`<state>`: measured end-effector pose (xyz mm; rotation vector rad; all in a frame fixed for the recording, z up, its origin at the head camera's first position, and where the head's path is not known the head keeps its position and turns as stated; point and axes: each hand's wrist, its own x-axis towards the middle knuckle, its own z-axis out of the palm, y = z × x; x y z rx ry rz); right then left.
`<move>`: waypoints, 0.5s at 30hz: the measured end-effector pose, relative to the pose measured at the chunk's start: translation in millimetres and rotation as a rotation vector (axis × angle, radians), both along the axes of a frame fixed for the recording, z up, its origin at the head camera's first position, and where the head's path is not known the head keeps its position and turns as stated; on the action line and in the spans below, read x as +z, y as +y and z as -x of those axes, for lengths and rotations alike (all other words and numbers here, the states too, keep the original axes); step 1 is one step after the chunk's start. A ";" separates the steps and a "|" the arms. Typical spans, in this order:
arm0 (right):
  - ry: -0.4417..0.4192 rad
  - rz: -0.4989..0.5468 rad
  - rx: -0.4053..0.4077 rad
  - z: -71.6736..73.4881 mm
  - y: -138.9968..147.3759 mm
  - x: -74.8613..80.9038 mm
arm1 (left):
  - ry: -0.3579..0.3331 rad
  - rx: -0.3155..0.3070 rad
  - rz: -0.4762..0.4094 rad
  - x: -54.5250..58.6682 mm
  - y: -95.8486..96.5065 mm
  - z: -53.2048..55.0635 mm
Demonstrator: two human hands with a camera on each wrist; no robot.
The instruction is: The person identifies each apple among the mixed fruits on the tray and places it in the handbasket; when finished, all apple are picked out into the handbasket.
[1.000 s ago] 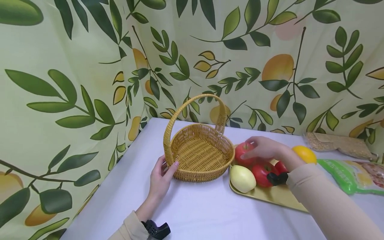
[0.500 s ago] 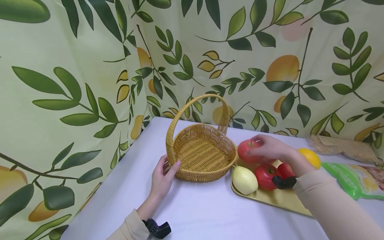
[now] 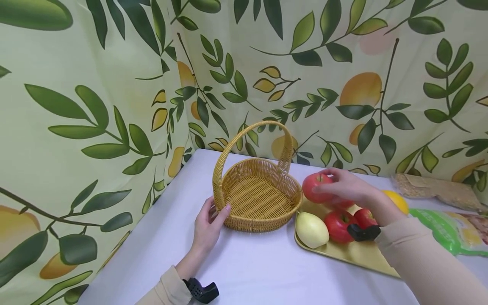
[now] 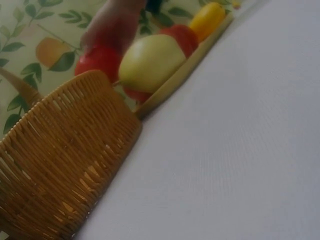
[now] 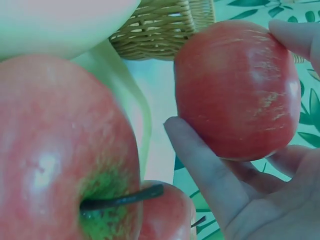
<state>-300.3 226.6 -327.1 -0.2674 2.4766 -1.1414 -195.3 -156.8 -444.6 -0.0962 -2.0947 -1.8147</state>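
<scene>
My right hand (image 3: 348, 188) holds a red apple (image 3: 315, 187) above the far left part of the yellow tray (image 3: 352, 257), just right of the basket. In the right wrist view, thumb and fingers wrap the sides of this apple (image 5: 235, 90). My left hand (image 3: 207, 226) grips the left rim of the brown wicker basket (image 3: 251, 224) near the foot of its arched handle; the thumb lies at the rim and the other fingers are partly hidden behind. The basket stands upright with a bare woven bottom. On the tray sit a pale yellow pear (image 3: 311, 230) and red apples (image 3: 340, 226).
A yellow-orange fruit (image 3: 396, 201) lies beyond my right wrist, partly covered. To the right are a green printed bag (image 3: 438, 228) and a clear bag of grain-like bits (image 3: 434, 186). A leaf-patterned cloth (image 3: 305, 84) hangs behind the white table (image 3: 244, 271).
My right hand has lifted the apple slightly off the tray, uncovering another red apple beneath. The head view has shifted a little. My left hand keeps its hold on the basket.
</scene>
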 end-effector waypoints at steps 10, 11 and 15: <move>0.057 -0.048 0.012 0.1 -10.3 13.5 | -0.003 0.023 0.021 -1.1 0.4 1.1; 0.072 -0.053 0.016 0.3 -12.1 15.6 | 0.002 0.026 0.021 -0.9 0.4 1.3; 0.098 -0.062 0.035 0.8 -18.7 21.9 | 0.024 0.049 0.003 -0.2 0.4 0.9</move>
